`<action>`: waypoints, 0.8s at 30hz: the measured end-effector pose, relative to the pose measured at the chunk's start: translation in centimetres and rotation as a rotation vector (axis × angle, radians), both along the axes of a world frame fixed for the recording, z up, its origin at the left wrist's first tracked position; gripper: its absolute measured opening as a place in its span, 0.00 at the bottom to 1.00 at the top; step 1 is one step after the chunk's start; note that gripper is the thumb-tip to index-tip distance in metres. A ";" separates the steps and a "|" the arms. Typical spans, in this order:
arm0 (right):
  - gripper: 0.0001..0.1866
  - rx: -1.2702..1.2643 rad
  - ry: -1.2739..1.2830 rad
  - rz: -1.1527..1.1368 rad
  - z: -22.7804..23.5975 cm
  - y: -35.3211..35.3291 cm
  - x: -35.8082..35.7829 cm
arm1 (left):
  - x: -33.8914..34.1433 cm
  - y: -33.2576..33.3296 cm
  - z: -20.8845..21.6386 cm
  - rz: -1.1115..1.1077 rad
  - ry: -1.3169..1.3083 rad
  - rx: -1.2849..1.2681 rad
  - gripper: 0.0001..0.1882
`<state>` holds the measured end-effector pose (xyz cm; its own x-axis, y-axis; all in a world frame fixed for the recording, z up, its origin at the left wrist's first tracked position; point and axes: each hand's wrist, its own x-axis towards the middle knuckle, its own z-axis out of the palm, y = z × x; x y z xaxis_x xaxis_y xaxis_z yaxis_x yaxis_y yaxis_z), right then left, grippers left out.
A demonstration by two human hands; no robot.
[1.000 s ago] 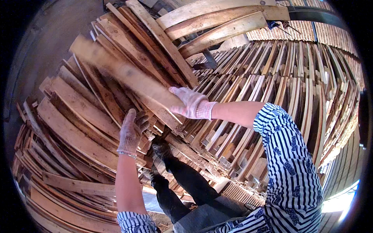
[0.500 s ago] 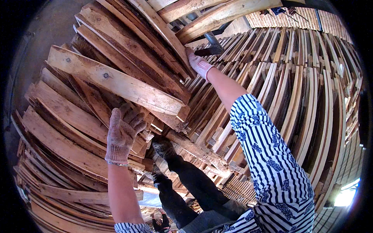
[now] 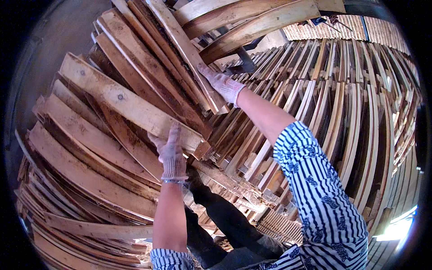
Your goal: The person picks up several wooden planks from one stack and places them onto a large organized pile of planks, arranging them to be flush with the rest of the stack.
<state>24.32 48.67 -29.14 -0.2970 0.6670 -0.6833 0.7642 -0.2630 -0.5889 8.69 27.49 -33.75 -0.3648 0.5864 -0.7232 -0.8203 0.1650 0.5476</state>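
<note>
My left hand (image 3: 170, 147) wears a pale knitted glove and is closed around the lower edge of a light wooden board (image 3: 120, 96) with dark knots. Its thumb lies over the board's face, while the fingers are partly hidden under it. Farther forward and to the right, my right hand (image 3: 221, 83), gloved too, is closed at the edge of a long, narrow wooden board (image 3: 182, 47). Its fingertips show on that board; the rest of the grip is hidden. Both boards slant down toward me over a heap of rough boards (image 3: 90, 119).
Stacked boards (image 3: 333, 121) with gaps between them fill the right side. Wide curved boards (image 3: 265, 24) cross at the top, above a dark metal piece (image 3: 245, 60). My dark-trousered legs (image 3: 220, 213) stand among timber below. A grey surface (image 3: 49, 49) lies far left.
My left hand has moved up and right from open beside the knotted board to gripping it. The narrow board's near end now reaches closer to me, with my right hand still on it.
</note>
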 end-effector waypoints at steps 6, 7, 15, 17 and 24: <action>0.56 0.032 -0.041 0.111 -1.7 -4.1 -1.6 | -4.2 -1.5 3.7 -0.033 0.015 -0.082 0.26; 0.55 -0.028 0.055 0.124 0.8 -4.9 -4.6 | -7.8 -3.2 3.7 -0.089 -0.057 -0.020 0.24; 0.51 -0.310 0.373 -0.512 1.8 -6.5 -11.9 | -13.1 -2.8 4.4 -0.277 -0.025 -0.008 0.31; 0.42 -0.364 0.555 -0.672 2.2 -6.7 -12.3 | -12.8 -2.0 4.5 -0.276 -0.023 -0.012 0.39; 0.61 -0.326 0.666 -0.639 7.4 -15.5 -12.2 | -15.2 -6.2 17.8 -0.471 0.119 -0.376 0.32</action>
<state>12.16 33.22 -21.79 -0.3373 0.6445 -0.6862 -0.0410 -0.7382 -0.6733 -6.49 21.32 -15.96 -0.2195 0.4168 -0.8821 -0.5488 0.6948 0.4648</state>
